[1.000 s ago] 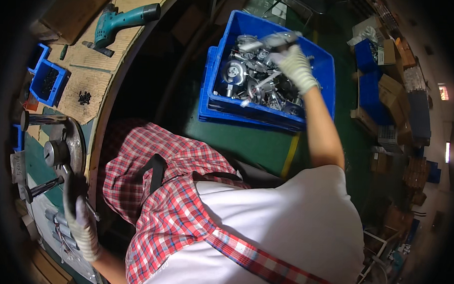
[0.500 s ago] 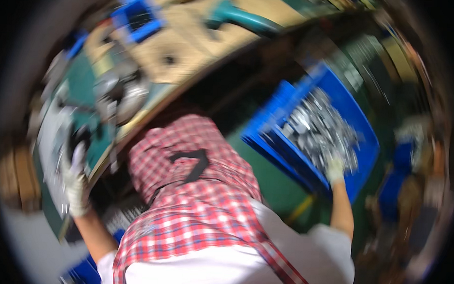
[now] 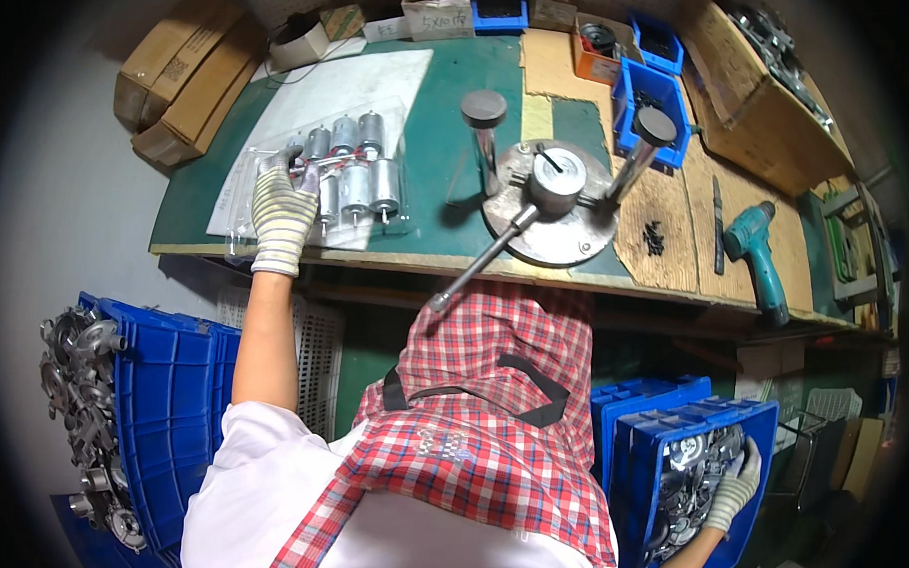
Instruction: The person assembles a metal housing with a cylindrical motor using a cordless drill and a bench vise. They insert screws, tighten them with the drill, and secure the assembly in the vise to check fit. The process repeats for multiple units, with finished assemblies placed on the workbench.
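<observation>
My left hand (image 3: 284, 218), in a striped knit glove, is over the left end of a clear plastic tray (image 3: 405, 204) on the bench. The tray holds two rows of small silver cylindrical motors (image 3: 356, 188) with red wires. My fingers curl down beside the motors with the thumb apart; my hand hides what lies under it. My right hand (image 3: 736, 491), gloved alike, reaches into a blue crate (image 3: 641, 461) at the lower right. Its fingers bend over the silver metal castings (image 3: 685, 492) inside, and what they grip cannot be made out.
A round metal fixture (image 3: 552, 202) with two knobbed posts and a lever handle stands mid-bench. Right of it lie black screws (image 3: 654, 238), a dark rod-like tool (image 3: 718, 225) and a teal power driver (image 3: 758, 260). Another blue crate (image 3: 170, 404) with castings is at the lower left.
My view has swung to the right and steadied, bringing the whole bench into sight. My left hand is now over the motors; my right hand remains in the crate of castings.
</observation>
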Demonstrator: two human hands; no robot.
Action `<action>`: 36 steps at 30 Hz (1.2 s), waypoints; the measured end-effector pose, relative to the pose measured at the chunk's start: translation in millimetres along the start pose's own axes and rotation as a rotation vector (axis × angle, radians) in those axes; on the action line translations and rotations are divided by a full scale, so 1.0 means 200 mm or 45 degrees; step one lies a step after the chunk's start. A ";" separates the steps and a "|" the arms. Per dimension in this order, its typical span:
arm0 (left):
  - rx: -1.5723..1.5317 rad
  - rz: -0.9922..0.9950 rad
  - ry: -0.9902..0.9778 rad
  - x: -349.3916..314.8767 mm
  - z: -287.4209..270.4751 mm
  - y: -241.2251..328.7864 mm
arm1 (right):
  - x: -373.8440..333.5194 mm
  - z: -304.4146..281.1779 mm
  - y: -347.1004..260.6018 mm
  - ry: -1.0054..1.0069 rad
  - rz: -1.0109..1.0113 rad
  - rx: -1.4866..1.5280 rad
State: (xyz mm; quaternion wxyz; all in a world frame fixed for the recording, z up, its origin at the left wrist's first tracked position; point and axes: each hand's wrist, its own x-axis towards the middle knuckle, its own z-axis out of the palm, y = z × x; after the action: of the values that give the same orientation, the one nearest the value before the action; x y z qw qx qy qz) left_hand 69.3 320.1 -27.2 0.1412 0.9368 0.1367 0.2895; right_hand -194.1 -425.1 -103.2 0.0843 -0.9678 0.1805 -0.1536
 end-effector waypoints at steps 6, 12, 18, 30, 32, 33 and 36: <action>0.094 0.135 0.187 0.06 0.08 -0.20 | 0.30 0.02 -0.87 0.001 -0.438 0.295; -0.037 0.294 0.492 -0.19 0.06 -0.02 | 0.51 -0.05 -1.31 0.041 -0.805 0.458; -0.127 0.741 0.397 -0.38 0.34 0.19 | 1.22 -0.32 -1.41 0.337 -0.779 0.562; -0.084 0.593 0.405 -0.39 0.43 0.20 | 3.16 -0.02 -1.39 -0.262 -0.380 0.212; -0.020 0.561 0.423 -0.40 0.40 0.19 | 3.16 0.01 -1.60 -0.231 -0.239 -0.027; -0.014 0.555 0.417 -0.41 0.40 0.19 | 3.14 0.00 -1.61 -0.172 -0.233 -0.077; 0.006 0.536 0.393 -0.41 0.36 0.17 | 3.00 -0.07 -1.76 0.037 -0.306 -0.137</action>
State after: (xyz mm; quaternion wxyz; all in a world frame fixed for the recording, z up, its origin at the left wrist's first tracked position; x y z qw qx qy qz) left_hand 51.8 246.5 -114.6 0.0530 0.8896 -0.0406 0.4518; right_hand 447.2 -328.2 147.4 0.0104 -0.9833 0.0722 -0.1666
